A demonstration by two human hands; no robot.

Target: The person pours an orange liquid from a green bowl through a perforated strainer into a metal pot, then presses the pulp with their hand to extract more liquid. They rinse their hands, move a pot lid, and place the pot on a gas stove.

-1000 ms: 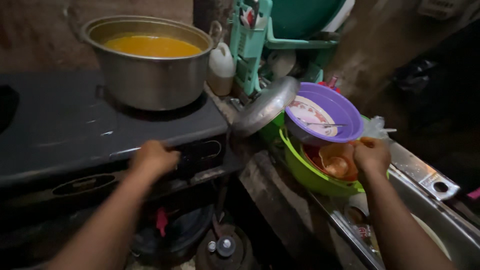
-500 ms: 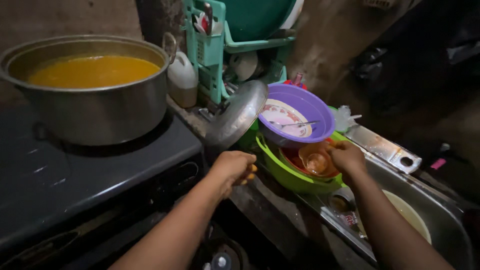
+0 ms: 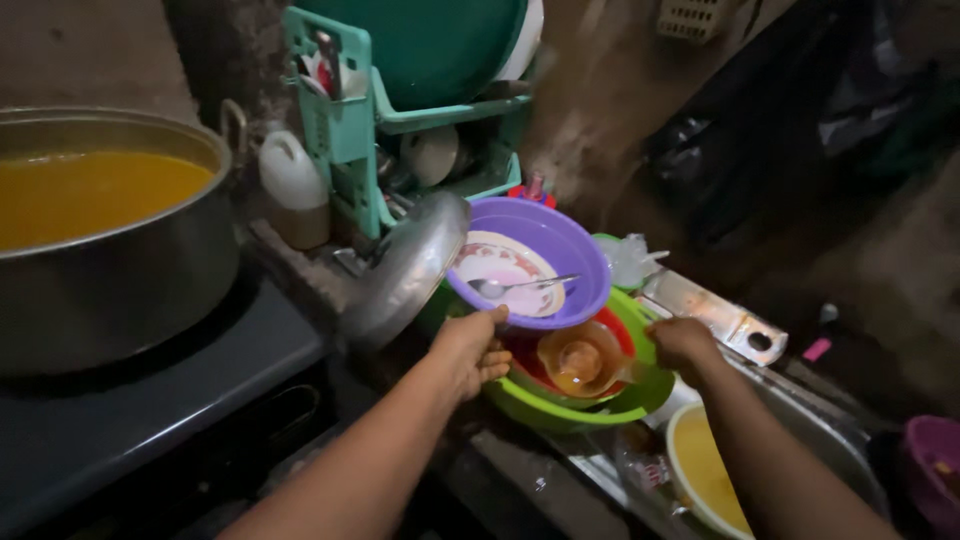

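My left hand (image 3: 473, 350) grips the near rim of a purple plastic bowl (image 3: 565, 250) that holds a patterned plate (image 3: 510, 268) and a metal spoon (image 3: 520, 286). The purple bowl rests tilted on a green basin (image 3: 580, 412) with a red bowl and an orange cup (image 3: 580, 362) inside. On the right side, my right hand (image 3: 683, 343) closes on the green basin's rim. A metal pot lid (image 3: 405, 272) leans against the stack on its left.
A large metal pot of orange liquid (image 3: 95, 240) stands on a dark stove (image 3: 150, 400) at left. Behind are a teal dish rack (image 3: 385, 110) and a white jug (image 3: 293, 185). A steel sink (image 3: 800, 420) with a yellow bowl (image 3: 705, 470) lies at right.
My left hand left the stove front and moved right to the purple bowl's rim. My right hand stayed at the green basin. The view shifted right.
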